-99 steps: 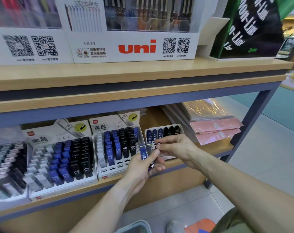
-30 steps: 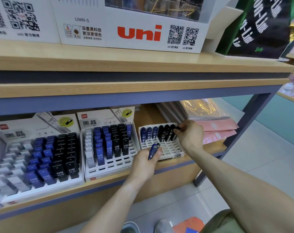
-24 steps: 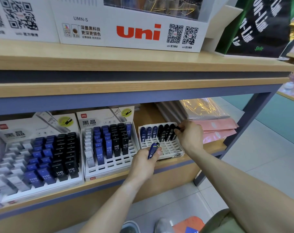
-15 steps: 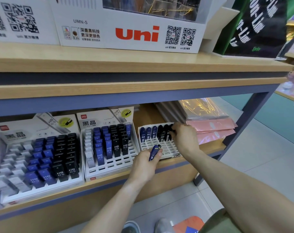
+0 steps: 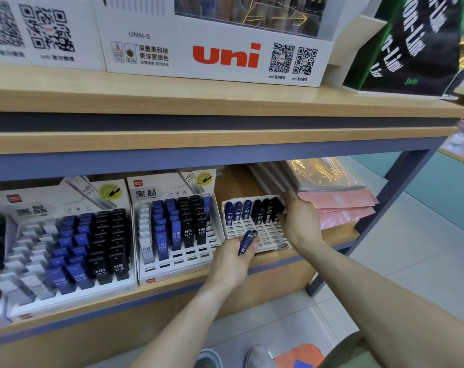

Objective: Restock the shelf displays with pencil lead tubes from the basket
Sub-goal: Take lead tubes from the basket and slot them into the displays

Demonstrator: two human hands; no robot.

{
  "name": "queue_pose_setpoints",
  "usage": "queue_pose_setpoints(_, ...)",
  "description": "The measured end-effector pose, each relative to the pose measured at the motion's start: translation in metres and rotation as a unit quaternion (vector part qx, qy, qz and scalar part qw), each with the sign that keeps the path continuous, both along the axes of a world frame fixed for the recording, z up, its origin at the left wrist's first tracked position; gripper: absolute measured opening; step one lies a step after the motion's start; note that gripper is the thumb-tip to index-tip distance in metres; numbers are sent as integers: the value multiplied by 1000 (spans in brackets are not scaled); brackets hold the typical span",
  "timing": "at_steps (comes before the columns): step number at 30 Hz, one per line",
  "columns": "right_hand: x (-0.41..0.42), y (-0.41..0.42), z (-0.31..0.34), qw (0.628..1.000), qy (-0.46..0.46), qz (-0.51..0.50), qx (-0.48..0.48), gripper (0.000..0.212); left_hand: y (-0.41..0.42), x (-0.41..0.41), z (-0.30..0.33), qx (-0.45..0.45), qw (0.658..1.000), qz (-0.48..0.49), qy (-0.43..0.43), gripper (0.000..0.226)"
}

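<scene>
Head view. Lower wooden shelf (image 5: 291, 257): a small white slotted display tray (image 5: 262, 232) stands at its front edge, with bare shelf behind it and stacked pink plastic sleeves (image 5: 339, 205) to its right. The tray's front rows are vacant; blue and black pencil lead tubes (image 5: 254, 211), marked "0.3", fill the back row. Right hand (image 5: 301, 221): fingers curled at the rightmost black tube; the grip itself is hidden. Left hand (image 5: 234, 258): grip closed on a blue lead tube (image 5: 247, 241), held over the tray's front edge. The neighbouring white display box (image 5: 172, 224) holds tubes marked "HB 0.5". Upper shelf: white box (image 5: 217, 46) lettered "uni", "UMN-S".
</scene>
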State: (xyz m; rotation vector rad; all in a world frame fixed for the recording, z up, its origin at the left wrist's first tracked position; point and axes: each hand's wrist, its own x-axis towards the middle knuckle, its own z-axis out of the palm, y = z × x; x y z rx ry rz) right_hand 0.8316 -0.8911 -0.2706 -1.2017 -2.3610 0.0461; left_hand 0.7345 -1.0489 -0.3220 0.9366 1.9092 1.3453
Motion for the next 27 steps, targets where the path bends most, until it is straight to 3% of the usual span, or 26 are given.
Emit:
queue_pose_setpoints(3,2,-2,5,999,-41,14,29,38,-1,0,1,11,1000,2,-7,27)
queue_pose_setpoints(6,2,-4,6,994,-66,92,5,51,-1,0,1,10,1000,9,-6,33)
queue_pose_setpoints(15,2,0,7,996,-12,83,-25,47,1,-1,-1,-13,1000,20,16,52)
queue_pose_setpoints(18,2,-1,8,996,-42,77,-34,45,1,-2,-1,-13,1000,5,13,54)
queue_pose_setpoints(20,3,-4,12,996,-35,77,-30,42,1,-3,-3,-6,1000,3,-14,49)
queue_pose_setpoints(22,1,-11,17,996,4,78,-46,29,-2,-2,2,25,998,-1,-66,22)
queue_pose_setpoints(24,-2,-26,28,974,79,104,-185,11,-6,1,12,69,985,-19,-159,18)
queue_pose_setpoints(26,0,-44,42,896,124,166,-393,11,-15,4,26,84,963,-55,-250,23)
queue_pose_setpoints(27,4,-51,47,863,114,199,-451,14,-20,5,31,83,956,-69,-275,22)
